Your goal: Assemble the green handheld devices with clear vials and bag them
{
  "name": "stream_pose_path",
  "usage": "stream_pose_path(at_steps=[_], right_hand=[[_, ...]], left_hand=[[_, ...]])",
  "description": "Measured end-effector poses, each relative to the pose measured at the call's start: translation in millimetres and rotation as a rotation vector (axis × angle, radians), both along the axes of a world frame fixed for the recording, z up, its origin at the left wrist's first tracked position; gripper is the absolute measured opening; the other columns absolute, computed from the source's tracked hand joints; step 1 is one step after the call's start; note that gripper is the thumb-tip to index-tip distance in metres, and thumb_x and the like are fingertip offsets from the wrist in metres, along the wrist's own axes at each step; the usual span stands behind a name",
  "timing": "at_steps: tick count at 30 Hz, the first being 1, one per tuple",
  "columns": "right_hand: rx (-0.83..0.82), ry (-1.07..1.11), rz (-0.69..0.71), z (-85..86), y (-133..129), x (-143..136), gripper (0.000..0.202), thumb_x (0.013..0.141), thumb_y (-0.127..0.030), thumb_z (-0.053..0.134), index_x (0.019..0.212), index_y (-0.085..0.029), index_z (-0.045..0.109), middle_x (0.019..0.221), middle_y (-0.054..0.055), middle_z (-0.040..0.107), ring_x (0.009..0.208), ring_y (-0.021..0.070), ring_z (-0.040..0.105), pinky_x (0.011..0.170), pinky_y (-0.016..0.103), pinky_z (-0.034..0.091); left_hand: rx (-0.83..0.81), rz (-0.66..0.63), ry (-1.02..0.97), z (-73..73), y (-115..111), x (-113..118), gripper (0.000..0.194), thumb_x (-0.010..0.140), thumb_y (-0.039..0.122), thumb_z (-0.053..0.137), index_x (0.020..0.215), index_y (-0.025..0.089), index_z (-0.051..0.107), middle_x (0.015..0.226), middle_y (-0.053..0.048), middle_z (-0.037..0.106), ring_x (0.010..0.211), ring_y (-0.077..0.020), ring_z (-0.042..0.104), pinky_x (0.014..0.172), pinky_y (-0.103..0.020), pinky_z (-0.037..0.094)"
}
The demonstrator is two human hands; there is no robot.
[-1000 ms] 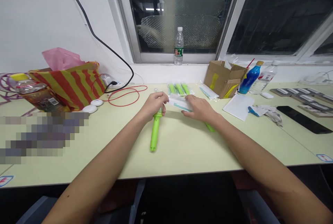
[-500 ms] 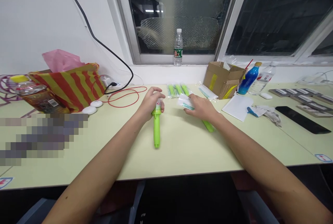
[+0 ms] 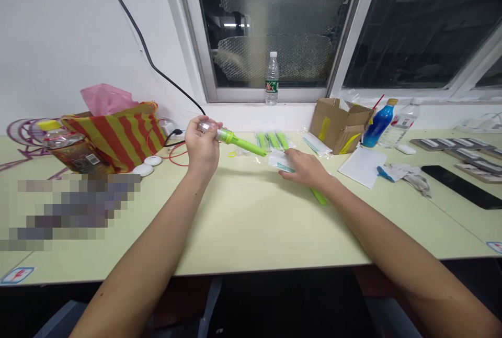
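My left hand [image 3: 203,144] is wrapped round the clear end of a green stick [image 3: 245,144], whose green handle points right and slightly down. My right hand [image 3: 306,168] rests on a clear plastic packet [image 3: 280,160] with a white and teal print, its fingers fairly spread. Part of another green piece [image 3: 318,196] shows beneath my right wrist. Behind the hands lie several green sticks in clear wrappers [image 3: 272,140]. A small yellow ring [image 3: 232,154] is on the table beyond the held stick.
At the back right stand an open cardboard box [image 3: 333,126], a blue bottle [image 3: 378,123] and a clear bottle. A striped bag [image 3: 125,134] and a brown drink bottle [image 3: 74,149] are at left. A water bottle [image 3: 272,79] stands on the window sill.
My left hand has moved left and up with the green stick, which has swung from pointing toward me to pointing right. My right hand has barely moved, its fingers slightly more spread.
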State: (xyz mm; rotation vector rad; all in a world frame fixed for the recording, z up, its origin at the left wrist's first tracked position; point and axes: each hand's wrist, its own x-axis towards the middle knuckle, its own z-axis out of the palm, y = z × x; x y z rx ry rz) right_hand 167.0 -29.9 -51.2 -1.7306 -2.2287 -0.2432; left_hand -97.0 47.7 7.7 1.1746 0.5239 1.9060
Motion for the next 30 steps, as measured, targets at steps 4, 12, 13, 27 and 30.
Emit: stream_pose_path(at_steps=[4,12,13,27,30], right_hand=[[-0.002,0.025,0.016,-0.7,-0.5,-1.9,0.052,0.084,-0.049,0.058,0.125,-0.018,0.049,0.122,0.013,0.064,0.104,0.0299,0.063,0.078,0.035,0.044],[0.019,0.062,0.011,0.6,-2.9,-4.6,0.052,0.084,-0.049,0.058,0.124,-0.018,0.049,0.121,0.012,0.065,0.103,0.0292,0.063,0.077,0.035,0.044],[0.027,0.058,0.007,0.4,-2.8,-4.8,0.052,0.084,-0.049,0.058,0.125,-0.018,0.049,0.120,0.012,0.065,0.102,0.0291,0.063,0.076,0.035,0.044],[0.112,0.035,0.018,-5.5,-2.7,-9.8,0.047,0.084,-0.045,0.058,0.121,-0.018,0.049,0.121,0.012,0.065,0.098,0.0274,0.064,0.072,0.033,0.042],[0.123,0.050,0.021,-6.3,-2.7,-11.3,0.047,0.083,-0.044,0.058,0.121,-0.018,0.050,0.121,0.012,0.065,0.099,0.0272,0.064,0.072,0.033,0.043]], left_hand=[[0.060,0.001,0.036,-13.0,-0.5,5.4,0.034,0.072,0.028,0.078,0.093,0.023,0.051,0.088,0.000,0.057,0.087,-0.0167,0.065,0.083,-0.039,0.057],[0.073,-0.004,0.241,-21.5,-7.1,16.4,0.049,0.066,0.046,0.083,0.097,0.022,0.054,0.094,-0.003,0.061,0.092,-0.0186,0.067,0.087,-0.037,0.054],[0.069,0.014,0.282,-21.9,-8.2,17.1,0.049,0.066,0.047,0.083,0.097,0.021,0.054,0.094,-0.003,0.061,0.092,-0.0185,0.067,0.087,-0.036,0.054],[-0.106,0.263,0.509,-23.5,-21.1,17.3,0.040,0.067,0.051,0.080,0.074,0.018,0.059,0.060,0.003,0.053,0.050,-0.0092,0.051,0.047,-0.023,0.037],[-0.136,0.186,0.480,-23.8,-24.0,20.0,0.042,0.067,0.051,0.080,0.073,0.018,0.055,0.062,0.003,0.056,0.045,-0.0088,0.053,0.043,-0.022,0.037]])
